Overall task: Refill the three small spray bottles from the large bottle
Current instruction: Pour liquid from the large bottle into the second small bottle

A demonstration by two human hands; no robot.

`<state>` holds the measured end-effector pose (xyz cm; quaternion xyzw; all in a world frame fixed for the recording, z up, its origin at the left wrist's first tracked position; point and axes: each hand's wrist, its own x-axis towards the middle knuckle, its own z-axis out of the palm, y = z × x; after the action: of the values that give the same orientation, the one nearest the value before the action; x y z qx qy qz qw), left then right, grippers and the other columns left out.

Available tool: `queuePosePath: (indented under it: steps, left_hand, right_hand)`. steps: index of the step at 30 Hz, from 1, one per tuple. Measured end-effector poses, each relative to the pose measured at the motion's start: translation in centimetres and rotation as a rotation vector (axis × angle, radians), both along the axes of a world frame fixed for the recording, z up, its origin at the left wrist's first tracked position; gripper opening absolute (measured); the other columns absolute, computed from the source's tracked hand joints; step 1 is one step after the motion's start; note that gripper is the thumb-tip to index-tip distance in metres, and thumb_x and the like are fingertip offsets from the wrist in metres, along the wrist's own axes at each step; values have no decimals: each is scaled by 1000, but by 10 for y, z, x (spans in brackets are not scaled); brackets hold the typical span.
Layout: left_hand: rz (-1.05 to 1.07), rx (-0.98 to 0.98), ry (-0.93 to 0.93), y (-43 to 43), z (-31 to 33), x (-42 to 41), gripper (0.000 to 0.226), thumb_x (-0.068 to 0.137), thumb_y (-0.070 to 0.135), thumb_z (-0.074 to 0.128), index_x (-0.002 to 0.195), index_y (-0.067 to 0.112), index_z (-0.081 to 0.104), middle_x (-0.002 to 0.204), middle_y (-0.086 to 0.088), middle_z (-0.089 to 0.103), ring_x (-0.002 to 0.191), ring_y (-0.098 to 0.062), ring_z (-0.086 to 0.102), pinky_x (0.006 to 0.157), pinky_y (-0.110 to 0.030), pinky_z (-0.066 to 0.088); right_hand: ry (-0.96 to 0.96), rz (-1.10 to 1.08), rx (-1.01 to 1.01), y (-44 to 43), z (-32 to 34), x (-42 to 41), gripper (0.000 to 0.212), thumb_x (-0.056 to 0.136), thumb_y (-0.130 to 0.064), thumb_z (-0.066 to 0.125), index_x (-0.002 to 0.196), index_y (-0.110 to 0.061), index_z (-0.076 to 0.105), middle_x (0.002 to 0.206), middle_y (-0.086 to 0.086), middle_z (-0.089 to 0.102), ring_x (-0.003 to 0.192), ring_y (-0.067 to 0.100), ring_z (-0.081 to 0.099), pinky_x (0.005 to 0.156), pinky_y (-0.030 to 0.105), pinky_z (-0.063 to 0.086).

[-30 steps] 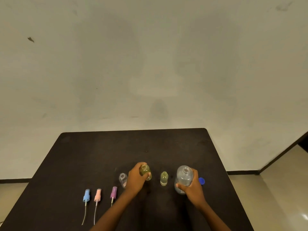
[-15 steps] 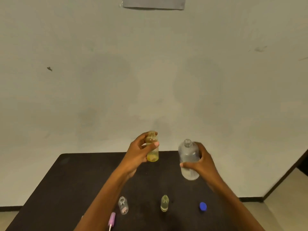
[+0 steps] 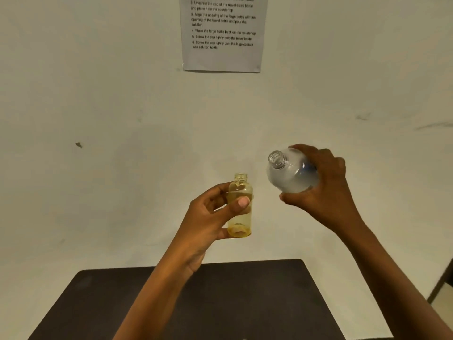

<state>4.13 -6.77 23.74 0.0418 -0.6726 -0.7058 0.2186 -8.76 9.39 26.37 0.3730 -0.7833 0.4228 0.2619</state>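
My left hand [image 3: 213, 217] grips a small yellow-tinted bottle [image 3: 240, 217], upright and uncapped, held in the air above the table. To its right, my right hand [image 3: 321, 187] holds the large clear bottle [image 3: 289, 174], also uncapped and tilted so its mouth points up and to the left, toward the small bottle. The two bottle mouths are apart, the large one higher and to the right. The other two small bottles and the spray caps are out of view.
A dark table [image 3: 245, 303] lies below my arms, its far edge against a pale wall. A printed instruction sheet [image 3: 221, 33] hangs on the wall above. At the far right, floor and a dark baseboard [image 3: 441, 283] show.
Both hands rose higher with their bottles, and the view tilted up so the other bottles left the frame. The large bottle went from upright to tilted leftward.
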Motion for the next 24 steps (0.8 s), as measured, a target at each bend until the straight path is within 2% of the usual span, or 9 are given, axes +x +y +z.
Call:
queuePosePath:
  steps: [3, 6, 9, 14, 17, 24]
  left_hand:
    - [-30, 1, 10, 1, 3, 1, 55, 63, 35, 69, 115, 20, 61, 109, -3, 70, 100, -22, 68, 80, -50, 57]
    - [-82, -13, 22, 2, 7, 3, 48, 66, 32, 66, 112, 21, 62, 103, 0, 73, 95, -20, 70, 77, -44, 58]
    - [-105, -32, 31, 2, 10, 4, 47, 66, 33, 65, 111, 22, 63, 103, 1, 73, 94, -20, 71, 75, -42, 59]
    - [-108, -57, 41, 1, 13, 2, 50, 64, 35, 66, 111, 22, 62, 102, 2, 74, 92, -19, 71, 74, -40, 59]
    - [-114, -67, 44, 1, 13, 0, 50, 63, 35, 66, 111, 23, 62, 101, 2, 74, 91, -19, 71, 73, -39, 59]
    - [-120, -82, 48, 0, 15, -3, 47, 62, 36, 66, 107, 26, 63, 100, 3, 74, 90, -19, 72, 72, -38, 60]
  right_hand:
    - [85, -35, 19, -3, 11, 1, 76, 50, -29, 71, 123, -30, 48, 104, -6, 43, 96, 14, 31, 71, 13, 28]
    - [132, -30, 30, -5, 18, 1, 74, 50, -29, 65, 122, -29, 50, 105, -4, 45, 97, 14, 29, 74, 21, 30]
    - [179, -16, 55, -7, 22, 1, 73, 51, -27, 66, 122, -28, 50, 106, -1, 47, 98, 10, 26, 78, 27, 29]
    - [257, -13, 96, -8, 28, 1, 71, 55, -22, 72, 123, -27, 51, 107, 2, 47, 100, 11, 24, 77, 22, 29]
    - [294, -35, 128, -9, 29, 1, 74, 56, -12, 79, 123, -24, 52, 108, 5, 48, 101, 13, 26, 79, 28, 29]
    - [334, -43, 154, -10, 28, 1, 74, 54, -11, 80, 122, -22, 54, 108, 7, 50, 101, 16, 29, 79, 30, 28]
